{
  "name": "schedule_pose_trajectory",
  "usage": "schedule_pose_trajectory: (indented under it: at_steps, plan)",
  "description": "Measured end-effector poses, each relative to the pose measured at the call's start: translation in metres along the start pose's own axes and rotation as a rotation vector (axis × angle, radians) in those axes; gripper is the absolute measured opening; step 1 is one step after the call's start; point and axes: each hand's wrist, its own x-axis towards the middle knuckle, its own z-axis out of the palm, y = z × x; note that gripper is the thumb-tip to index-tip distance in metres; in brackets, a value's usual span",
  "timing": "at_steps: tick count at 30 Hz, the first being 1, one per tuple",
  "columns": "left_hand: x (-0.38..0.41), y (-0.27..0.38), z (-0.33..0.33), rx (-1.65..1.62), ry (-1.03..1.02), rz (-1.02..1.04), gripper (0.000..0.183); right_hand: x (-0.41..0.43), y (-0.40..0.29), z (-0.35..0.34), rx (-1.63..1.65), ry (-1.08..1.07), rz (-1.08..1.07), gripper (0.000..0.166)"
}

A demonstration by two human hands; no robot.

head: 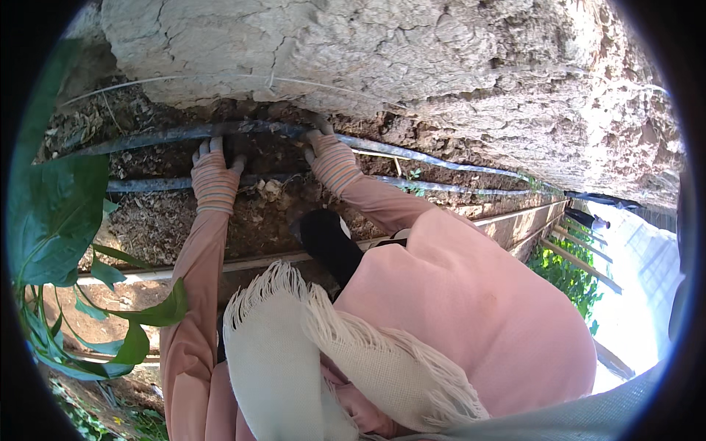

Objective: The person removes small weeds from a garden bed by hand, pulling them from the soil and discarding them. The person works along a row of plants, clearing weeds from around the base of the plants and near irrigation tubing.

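Both of my hands wear striped knit gloves and reach down to the dark soil (pixel 253 215) at the foot of a cracked earthen wall. My left hand (pixel 215 171) has its fingers apart at the upper drip irrigation tape (pixel 149 139), above the lower tape (pixel 149 185). To its right, my right hand (pixel 328 154) reaches to the upper tape near the wall's base, its fingertips dim against the dirt. Whether either hand grips the tape or soil cannot be told. A pale clod (pixel 270 190) lies between my hands, near the lower tape.
The cracked earthen wall (pixel 331 49) rises just beyond my hands, with a thin pale cord (pixel 193 78) along it. Large green leaves (pixel 60 215) hang at the left. My dark shoe (pixel 325 234) stands near a pale rail (pixel 253 264). Far right, a person (pixel 589 219) is visible.
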Motion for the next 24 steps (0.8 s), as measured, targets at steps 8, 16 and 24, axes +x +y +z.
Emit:
schedule_pose_trajectory:
  at_steps: [8, 16, 24]
  plan:
    - [0.014, 0.012, -0.004, 0.154, -0.098, -0.033, 0.076, 0.012, 0.010, -0.020, 0.010, -0.178, 0.155, 0.036]
    - [-0.003, 0.010, 0.004, 0.181, -0.011, -0.044, 0.081, 0.016, 0.012, -0.021, 0.012, -0.226, 0.140, 0.035]
    - [0.008, 0.011, -0.002, 0.331, -0.111, -0.007, 0.084, 0.024, 0.015, -0.011, 0.058, -0.226, 0.103, 0.038]
